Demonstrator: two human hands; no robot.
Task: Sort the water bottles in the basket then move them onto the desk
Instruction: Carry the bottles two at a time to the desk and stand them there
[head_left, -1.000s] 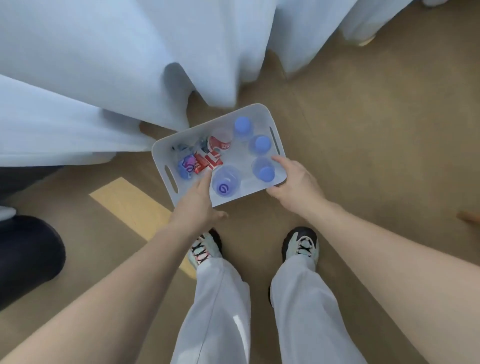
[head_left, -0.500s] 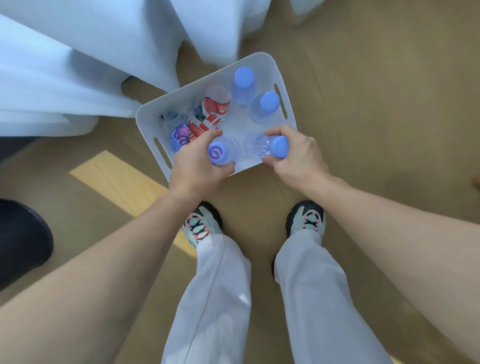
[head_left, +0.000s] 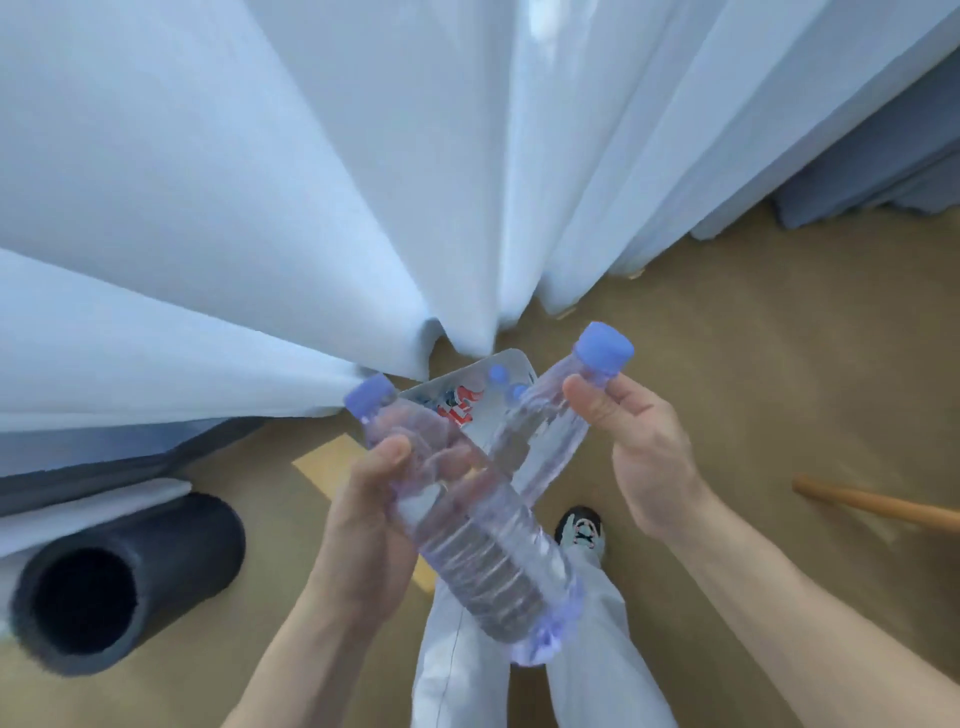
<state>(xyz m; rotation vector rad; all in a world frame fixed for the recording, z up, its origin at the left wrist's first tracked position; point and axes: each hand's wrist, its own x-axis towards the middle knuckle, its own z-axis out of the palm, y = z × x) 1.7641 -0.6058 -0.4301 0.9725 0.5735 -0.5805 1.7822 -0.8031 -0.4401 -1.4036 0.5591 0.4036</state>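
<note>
My left hand (head_left: 363, 519) grips a clear water bottle (head_left: 467, 519) with a blue cap, tilted with its cap to the upper left. Held near its neck by my right hand (head_left: 644, 457), a second clear blue-capped bottle (head_left: 550, 421) leans to the upper right, crossing behind the first. Both bottles are lifted well above the white basket (head_left: 511, 364), which sits on the floor below and is mostly hidden behind them. Inside the basket I see a red-labelled bottle (head_left: 460, 405) and two blue caps (head_left: 506, 382).
White curtains (head_left: 311, 182) hang close behind the basket. A dark foam roll (head_left: 119, 582) lies on the floor at the left. A wooden stick (head_left: 878, 504) lies at the right. My legs and a shoe (head_left: 582, 530) are below the bottles.
Both hands closed on a bottle in the basket and lifted them up toward the camera. The basket stays on the floor, farther below now.
</note>
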